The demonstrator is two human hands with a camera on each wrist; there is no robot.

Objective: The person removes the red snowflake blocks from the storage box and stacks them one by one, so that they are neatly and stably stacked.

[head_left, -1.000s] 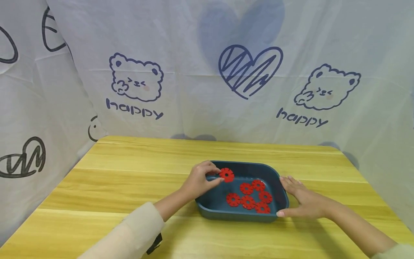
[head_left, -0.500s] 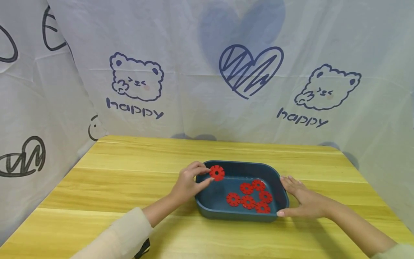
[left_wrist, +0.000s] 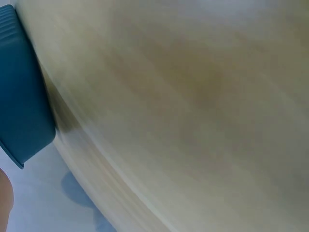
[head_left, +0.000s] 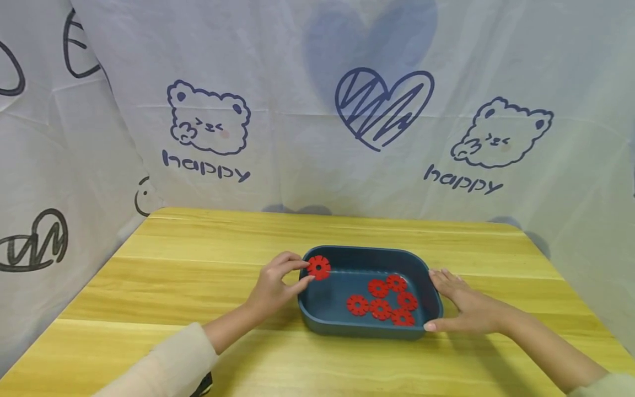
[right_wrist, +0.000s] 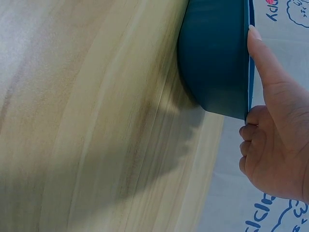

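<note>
A red notched plastic disc (head_left: 318,267) with a round hole in its middle is pinched between the thumb and fingers of my left hand (head_left: 272,284), over the left end of a dark blue rectangular basin (head_left: 364,331). Several similar red discs (head_left: 381,309) lie on the basin's floor, toward the right. My right hand (head_left: 471,309) rests against the basin's right end, fingers at the rim and thumb at the near corner. The right wrist view shows that thumb (right_wrist: 263,55) along the rim. In the left wrist view the disc is out of sight; just a sliver of hand shows.
The basin stands on a yellow wood-grain table (head_left: 198,259). A white cloth (head_left: 297,165) printed with bears and hearts hangs behind it and along the left side. A small black object (head_left: 203,384) shows beneath the left sleeve.
My left hand has moved left with the red disc, from above the basin's inside to its left rim. The right hand, the basin and the other discs have stayed in place.
</note>
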